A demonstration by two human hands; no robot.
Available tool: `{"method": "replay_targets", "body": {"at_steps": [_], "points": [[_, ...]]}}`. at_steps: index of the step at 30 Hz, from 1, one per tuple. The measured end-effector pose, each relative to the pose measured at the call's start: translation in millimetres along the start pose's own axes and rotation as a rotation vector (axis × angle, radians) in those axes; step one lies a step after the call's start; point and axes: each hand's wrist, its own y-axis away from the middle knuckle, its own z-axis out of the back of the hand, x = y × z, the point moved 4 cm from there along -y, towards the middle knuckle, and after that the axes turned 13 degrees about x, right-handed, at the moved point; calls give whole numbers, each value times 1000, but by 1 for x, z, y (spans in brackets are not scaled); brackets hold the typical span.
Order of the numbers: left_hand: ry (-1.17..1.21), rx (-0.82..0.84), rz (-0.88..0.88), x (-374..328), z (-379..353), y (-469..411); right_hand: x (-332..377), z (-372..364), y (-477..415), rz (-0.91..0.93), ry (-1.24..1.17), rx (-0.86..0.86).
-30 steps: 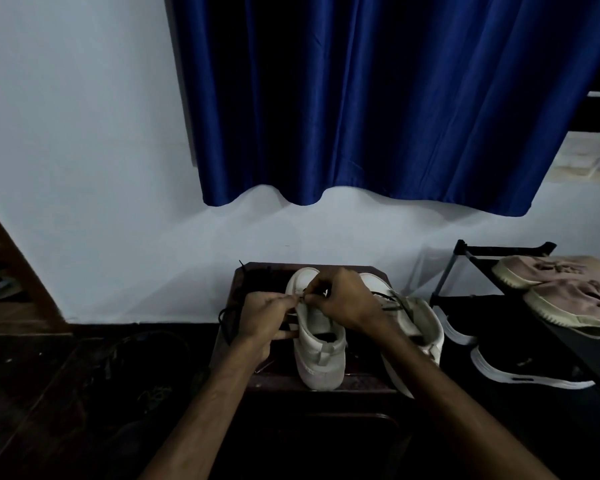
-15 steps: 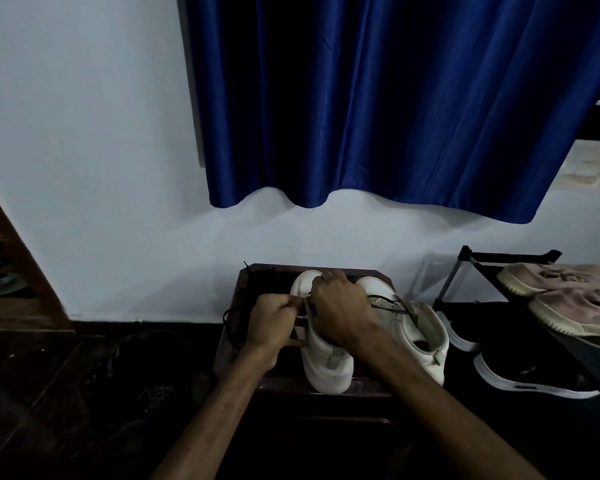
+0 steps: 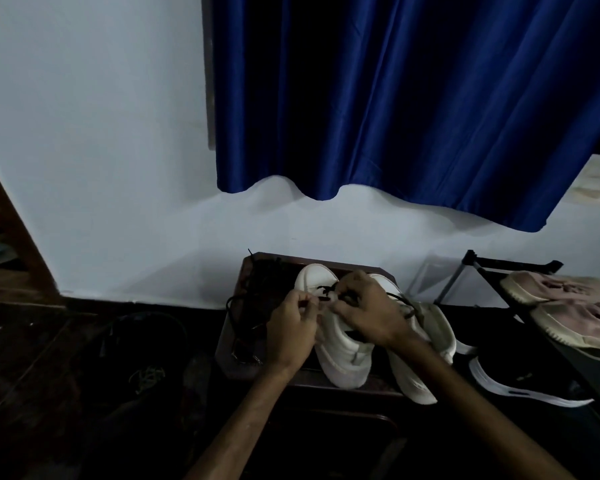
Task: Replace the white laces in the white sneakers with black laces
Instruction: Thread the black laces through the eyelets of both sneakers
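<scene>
Head view: vs 0.5 s ago the right hand (image 3: pixel 368 311) has shifted right off the toe end, so the black lace (image 3: pixel 326 290) crossing now shows. The left hand (image 3: pixel 293 329) has barely moved. Left thumb and forefinger pinch a lace end. Right fingers are curled, probably pinching the other run; too dim to be sure. The laced sneaker (image 3: pixel 343 355) is smooth white with a rounded toe, heel toward camera, lower centre of frame on a dark wooden stool (image 3: pixel 238 344). The second sneaker (image 3: pixel 433 327) touches it on the right. Loose black lacing (image 3: pixel 246 304) lies tangled on the stool's left. A glossy blue curtain (image 3: pixel 395 98) fills the upper right. Pink shoes (image 3: pixel 561 289) sit on a metal rack (image 3: pixel 478 266) at the right edge.
</scene>
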Motion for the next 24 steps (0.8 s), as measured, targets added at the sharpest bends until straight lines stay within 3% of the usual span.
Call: {"method": "replay_targets", "body": {"at_steps": [2, 5, 7, 9, 11, 14, 17, 21, 24], "points": [[401, 22, 120, 14, 0, 10, -7, -4, 4, 10, -118, -52], [614, -82, 243, 35, 14, 24, -14, -11, 5, -5, -319, -55], [560, -156, 261, 49, 25, 30, -12, -13, 5, -3, -412, -57], [293, -202, 192, 50, 34, 31, -11, -14, 5, 16, -434, -77], [-61, -267, 24, 32, 37, 29, -9, -14, 5, 42, -349, -105], [-263, -237, -249, 1, 25, 17, -6, -12, 5, 57, -207, -116], [-347, -86, -279, -7, 3, 2, -2, -10, 6, 50, -88, -124], [-280, -82, -269, -1, 0, -4, -1, -10, 9, 29, -30, -127], [52, -63, -245, 15, 21, 7, -1, -8, 10, 14, -35, -128]]}}
